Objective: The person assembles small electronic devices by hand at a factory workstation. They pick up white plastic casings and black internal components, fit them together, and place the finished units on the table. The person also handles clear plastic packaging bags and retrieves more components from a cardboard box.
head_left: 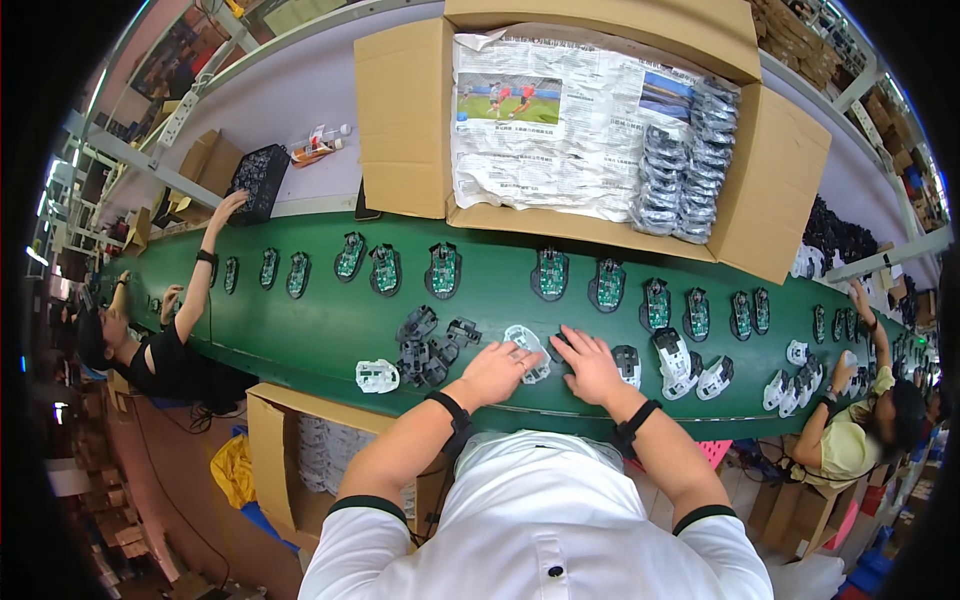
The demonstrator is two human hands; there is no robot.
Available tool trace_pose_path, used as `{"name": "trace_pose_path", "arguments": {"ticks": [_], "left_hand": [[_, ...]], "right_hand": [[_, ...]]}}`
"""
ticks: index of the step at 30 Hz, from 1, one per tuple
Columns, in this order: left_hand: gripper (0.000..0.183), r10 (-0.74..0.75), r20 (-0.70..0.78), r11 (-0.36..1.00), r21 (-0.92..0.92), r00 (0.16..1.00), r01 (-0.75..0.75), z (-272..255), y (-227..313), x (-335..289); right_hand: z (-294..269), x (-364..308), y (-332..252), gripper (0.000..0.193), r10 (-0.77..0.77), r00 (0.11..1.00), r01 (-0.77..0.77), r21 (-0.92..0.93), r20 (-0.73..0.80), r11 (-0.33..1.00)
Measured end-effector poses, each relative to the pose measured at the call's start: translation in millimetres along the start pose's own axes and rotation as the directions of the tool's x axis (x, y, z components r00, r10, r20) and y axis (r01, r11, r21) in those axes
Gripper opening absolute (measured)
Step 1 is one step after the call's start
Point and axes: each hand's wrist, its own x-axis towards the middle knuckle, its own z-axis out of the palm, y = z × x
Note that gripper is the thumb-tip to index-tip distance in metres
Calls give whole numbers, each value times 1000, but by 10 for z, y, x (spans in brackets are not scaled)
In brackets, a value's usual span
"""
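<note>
White shell (pixel 531 372) at left hand's (pixel 494 374) two o'clock, axis eleven-to-five; left grip unclear, right hand's (pixel 592 374) fingers spread.

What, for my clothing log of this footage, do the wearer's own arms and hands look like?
The left hand and right hand are both ungloved. A black left wristband and black right wristband circle the wrists. The left sleeve and right sleeve are short and white, edged with dark trim. Any wristband markings are too small to read.

The left hand (pixel 500 371) partly hides a white shell (pixel 520 336) on the green belt (pixel 498 305), whose far-right parts (pixel 851 324) are indistinctly small.
</note>
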Motion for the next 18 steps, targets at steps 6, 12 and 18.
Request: {"name": "trace_pose_path", "arguments": {"ticks": [6, 12, 18], "left_hand": [[42, -460, -242, 815, -496, 854, 299, -163, 185, 41], [34, -662, -73, 220, -970, 746, 100, -362, 441, -103], [39, -647, 1, 7, -1000, 763, 7, -571, 635, -100]], "right_hand": [[26, 66, 209, 61, 14, 999, -23, 186, 53, 982], [-258, 1, -274, 69, 224, 972, -96, 986, 63, 136], [-581, -60, -642, 67, 56, 951, 204, 754, -304, 624]]}}
